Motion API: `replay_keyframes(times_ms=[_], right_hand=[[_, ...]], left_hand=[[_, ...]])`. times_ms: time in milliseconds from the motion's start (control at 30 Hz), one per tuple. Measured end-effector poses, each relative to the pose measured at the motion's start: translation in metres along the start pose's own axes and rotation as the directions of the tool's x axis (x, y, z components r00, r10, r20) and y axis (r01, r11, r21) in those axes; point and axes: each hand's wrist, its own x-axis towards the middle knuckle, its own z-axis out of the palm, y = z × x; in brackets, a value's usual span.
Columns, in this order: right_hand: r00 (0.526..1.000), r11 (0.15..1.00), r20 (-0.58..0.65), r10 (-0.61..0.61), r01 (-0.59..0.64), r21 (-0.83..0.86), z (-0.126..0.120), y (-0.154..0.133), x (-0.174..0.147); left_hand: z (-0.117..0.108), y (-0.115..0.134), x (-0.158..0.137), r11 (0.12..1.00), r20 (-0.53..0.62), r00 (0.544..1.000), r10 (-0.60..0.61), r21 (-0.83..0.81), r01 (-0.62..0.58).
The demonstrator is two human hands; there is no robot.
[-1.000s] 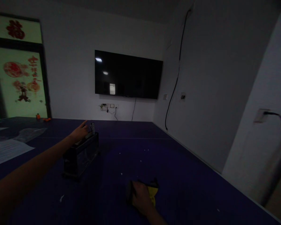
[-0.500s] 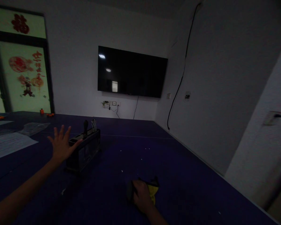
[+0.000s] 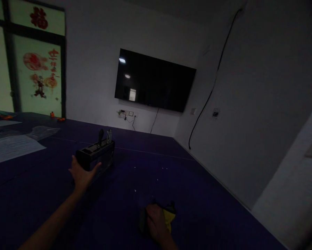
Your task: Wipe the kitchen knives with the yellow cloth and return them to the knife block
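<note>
Black oblong box (image 3: 105,155) now seemingly steadied by spread left hand (image 3: 81,176)

Yellow-and-grey cloth (image 3: 169,216) is kept clenched in right hand (image 3: 156,219).

Narrow black box (image 3: 103,156), upright on purple tabletop (image 3: 135,159); dark bulbous lever (image 3: 100,136) and pale mottled piece (image 3: 109,136) standing from its top. Yellow-and-dark cloth (image 3: 169,216): bunched, partly hidden, same surface, nearer, further right

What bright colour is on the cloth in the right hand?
The cloth shows yellow, in the head view.
</note>
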Motion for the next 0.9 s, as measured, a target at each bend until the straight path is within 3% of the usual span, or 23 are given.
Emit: replay_keyframes(times_ms=[167,300,533,700,800,900], right_hand=[[0.996,0.995,-0.003,-0.092,0.092,-0.036,0.004,-0.002,-0.007],[0.971,0.966,0.059,-0.230,0.235,-0.104,0.025,0.005,-0.012],[0.954,0.951,0.131,-0.270,0.285,-0.118,0.057,0.021,-0.006],[0.993,0.988,-0.006,-0.121,0.120,-0.101,0.034,0.018,-0.006],[0.997,0.999,-0.073,0.010,-0.014,-0.051,0.011,0.011,0.002],[0.971,0.986,-0.171,0.169,-0.166,0.031,-0.010,0.008,0.024]], left_hand=[[0.010,-0.011,0.007,0.994,-0.128,0.989,-0.079,-0.085,0.068],[0.020,-0.021,0.009,0.995,-0.187,0.979,-0.082,-0.078,0.068],[0.023,-0.018,0.008,0.992,-0.275,0.958,-0.082,-0.110,0.054],[0.025,-0.012,-0.003,0.981,-0.270,0.955,-0.125,-0.177,0.079],[0.026,0.000,-0.008,0.961,-0.178,0.970,-0.165,-0.251,0.118],[0.026,0.022,-0.012,0.873,-0.038,0.969,-0.246,-0.444,0.204]])
